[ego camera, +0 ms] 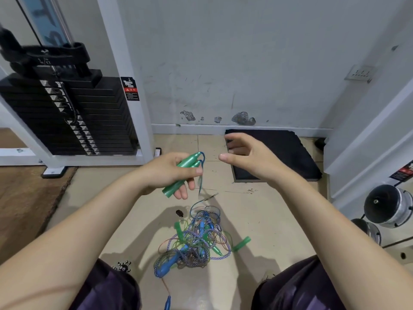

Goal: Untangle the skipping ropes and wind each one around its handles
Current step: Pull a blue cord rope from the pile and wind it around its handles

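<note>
Green handles (183, 173), pair: clasped together in my left hand (169, 173), blue cord (201, 175) trailing to the floor tangle (196, 242). Right hand (248, 155): fingers loosely spread, holding nothing. Risk: pulling upward may cinch the heap's knots.

Both bare forearms reach forward over the knees. The left hand (172, 173) is curled, thumb on top, gripping a pair of green handles (182, 173). The right hand (248, 155) hovers beside it, holding nothing, fingers loosely bent toward the left.
</note>
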Available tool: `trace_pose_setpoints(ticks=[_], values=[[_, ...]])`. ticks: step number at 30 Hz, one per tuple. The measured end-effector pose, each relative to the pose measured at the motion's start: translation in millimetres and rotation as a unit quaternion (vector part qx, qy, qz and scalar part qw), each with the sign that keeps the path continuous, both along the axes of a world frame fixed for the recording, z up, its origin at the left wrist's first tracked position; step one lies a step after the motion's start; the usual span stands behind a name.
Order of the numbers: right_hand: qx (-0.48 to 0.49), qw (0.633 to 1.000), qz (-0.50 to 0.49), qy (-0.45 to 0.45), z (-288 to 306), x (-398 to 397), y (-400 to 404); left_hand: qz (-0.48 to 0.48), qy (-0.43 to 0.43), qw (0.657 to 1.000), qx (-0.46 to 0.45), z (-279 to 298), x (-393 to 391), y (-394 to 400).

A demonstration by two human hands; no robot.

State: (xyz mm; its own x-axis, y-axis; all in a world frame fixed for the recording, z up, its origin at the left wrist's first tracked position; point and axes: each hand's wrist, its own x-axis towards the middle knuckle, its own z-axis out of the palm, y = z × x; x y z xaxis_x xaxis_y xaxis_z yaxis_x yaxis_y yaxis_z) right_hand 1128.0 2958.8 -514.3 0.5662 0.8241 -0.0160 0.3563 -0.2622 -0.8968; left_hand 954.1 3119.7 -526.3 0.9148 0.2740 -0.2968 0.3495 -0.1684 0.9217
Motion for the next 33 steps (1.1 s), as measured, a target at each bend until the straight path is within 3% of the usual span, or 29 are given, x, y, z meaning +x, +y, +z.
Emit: trace_pose_setpoints(ticks=[4, 9, 19, 21, 24, 27, 30, 33], values=[[0.035, 0.993, 0.095, 0.063, -2, -15, 4, -0.066, -0.008, 0.998, -0.011, 2, 4, -11], [0.027, 0.987, 0.131, 0.084, 0, -28, 8, -0.101, -0.014, 0.995, -0.017, 6, 3, -14], [0.058, 0.992, 0.027, 0.107, 1, -12, 7, -0.085, 0.022, 0.996, -0.013, 6, -1, -6], [0.065, 0.989, 0.019, 0.130, 0, -8, 6, -0.045, -0.010, 0.998, -0.037, 6, 0, -6], [0.075, 0.987, -0.003, 0.142, -2, -1, 2, 0.105, -0.114, 0.982, -0.111, 6, 4, 1], [0.057, 0.992, -0.040, 0.104, -4, 5, -1, 0.192, -0.154, 0.963, -0.111, 5, 5, 10], [0.013, 0.998, -0.052, 0.021, -7, 3, 1, 0.183, -0.099, 0.978, -0.027, 1, 4, 8], [-0.057, 0.995, -0.004, -0.076, -8, -6, 4, 0.145, -0.040, 0.987, 0.049, -4, 5, 4]])
